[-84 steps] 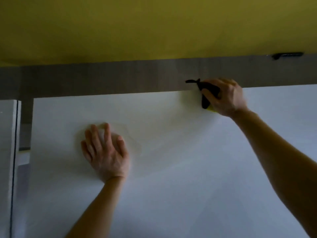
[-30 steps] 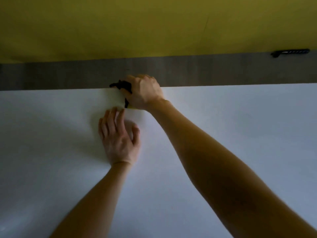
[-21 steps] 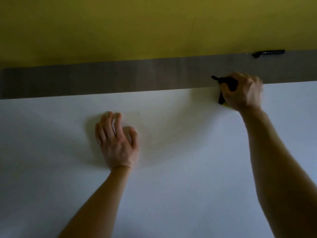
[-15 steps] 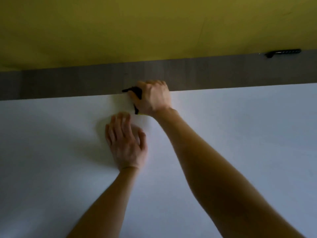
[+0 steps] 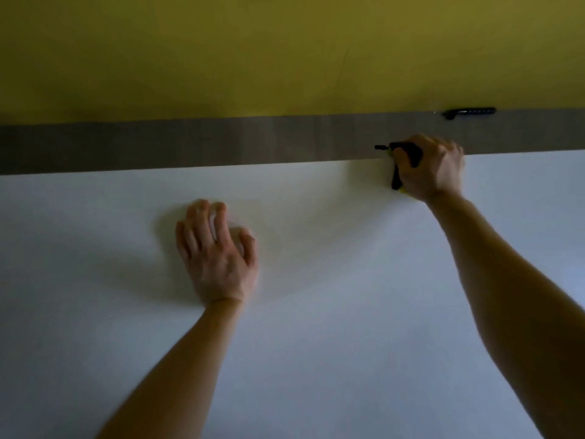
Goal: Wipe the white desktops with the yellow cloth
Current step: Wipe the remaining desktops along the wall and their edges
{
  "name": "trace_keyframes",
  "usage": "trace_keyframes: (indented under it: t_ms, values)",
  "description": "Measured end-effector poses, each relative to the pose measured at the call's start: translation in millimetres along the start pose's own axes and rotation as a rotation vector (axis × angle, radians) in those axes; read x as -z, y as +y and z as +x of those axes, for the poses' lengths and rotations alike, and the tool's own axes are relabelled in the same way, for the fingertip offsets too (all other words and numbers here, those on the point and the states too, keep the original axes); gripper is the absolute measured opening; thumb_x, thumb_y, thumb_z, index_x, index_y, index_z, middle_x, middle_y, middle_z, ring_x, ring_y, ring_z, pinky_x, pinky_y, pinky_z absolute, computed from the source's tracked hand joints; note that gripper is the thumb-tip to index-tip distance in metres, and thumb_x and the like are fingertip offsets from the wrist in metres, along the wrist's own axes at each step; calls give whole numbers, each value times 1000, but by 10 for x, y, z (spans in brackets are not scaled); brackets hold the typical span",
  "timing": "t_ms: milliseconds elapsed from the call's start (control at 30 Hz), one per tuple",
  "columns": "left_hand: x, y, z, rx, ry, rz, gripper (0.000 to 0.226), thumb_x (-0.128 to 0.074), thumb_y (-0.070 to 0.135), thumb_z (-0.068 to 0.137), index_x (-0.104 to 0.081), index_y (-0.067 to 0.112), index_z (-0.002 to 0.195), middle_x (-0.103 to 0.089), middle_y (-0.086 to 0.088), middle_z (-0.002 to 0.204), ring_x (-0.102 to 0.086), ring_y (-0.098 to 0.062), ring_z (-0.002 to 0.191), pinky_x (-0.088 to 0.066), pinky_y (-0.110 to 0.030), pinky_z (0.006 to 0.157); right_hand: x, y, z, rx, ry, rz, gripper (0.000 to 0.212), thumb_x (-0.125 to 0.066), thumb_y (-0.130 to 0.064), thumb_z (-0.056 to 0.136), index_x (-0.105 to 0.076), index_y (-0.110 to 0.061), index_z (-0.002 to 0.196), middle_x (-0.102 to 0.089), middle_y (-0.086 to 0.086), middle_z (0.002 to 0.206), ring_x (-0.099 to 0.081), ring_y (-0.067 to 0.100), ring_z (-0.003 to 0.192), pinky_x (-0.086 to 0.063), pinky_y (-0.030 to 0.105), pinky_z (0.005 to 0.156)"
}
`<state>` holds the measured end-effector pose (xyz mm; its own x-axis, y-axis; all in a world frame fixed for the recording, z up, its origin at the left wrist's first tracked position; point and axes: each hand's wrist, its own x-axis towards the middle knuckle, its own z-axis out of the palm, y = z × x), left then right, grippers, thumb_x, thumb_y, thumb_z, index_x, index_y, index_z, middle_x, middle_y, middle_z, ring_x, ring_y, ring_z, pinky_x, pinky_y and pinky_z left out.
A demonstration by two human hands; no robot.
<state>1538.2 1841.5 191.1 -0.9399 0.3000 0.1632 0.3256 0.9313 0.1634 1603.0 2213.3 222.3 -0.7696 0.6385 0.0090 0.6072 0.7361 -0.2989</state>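
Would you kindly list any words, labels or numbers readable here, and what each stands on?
None can be read.
The white desktop, yellow panel and grey strip are plain.
The small black object at the strip's top edge bears pale marks, too blurred to read.
The cloth gripped by the right hand shows no print.

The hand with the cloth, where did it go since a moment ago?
The right hand, gripping the cloth, swept to the right along the far edge of the white desktop, away from the left hand that it was just beside. It never let go of the cloth. The left hand stayed pressed flat on the desktop.
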Motion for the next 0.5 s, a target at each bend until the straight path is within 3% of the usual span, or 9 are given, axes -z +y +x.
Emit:
trace_keyframes:
  t_ms: [100,200,267,367,500]
  values:
    - [8,-7,-1,-7,-1,-3,59,-54,35,101,-51,11,154,-46,-18,163,-37,-41,155,-22,-60,130,-352,-1073,-43,127,-123,18,43,-53,-55,96,-80,-23,105,-80,10,101,-73,39,96,-51,40,82]
    - [-4,-19,9,-18,12,15,59,-52,35,101,-51,9,154,-48,-19,161,-38,-42,155,-23,-60,130,-638,-2333,-159,271,-263,59,36,-52,-52,102,-74,-26,114,-78,7,110,-70,35,106,-45,38,90]
    - [-12,-22,5,-10,11,35,59,-47,39,104,-49,9,155,-47,-19,164,-37,-41,156,-23,-59,131,-759,-2736,-268,302,-322,86,34,-50,-49,105,-71,-27,120,-75,7,115,-67,33,111,-42,40,93]
    - [-24,-38,11,-40,50,40,57,-51,36,102,-51,10,153,-48,-18,161,-40,-42,152,-26,-59,128,-722,-2376,-221,409,-310,145,38,-51,-53,105,-71,-31,127,-75,6,117,-67,34,113,-44,39,91]
    - [-32,-26,-7,-24,38,30,51,-53,29,102,-52,13,150,-46,-17,161,-39,-41,152,-26,-59,128,-230,-473,6,337,-143,153,37,-56,-56,99,-78,-37,123,-81,3,111,-73,35,106,-55,39,83]
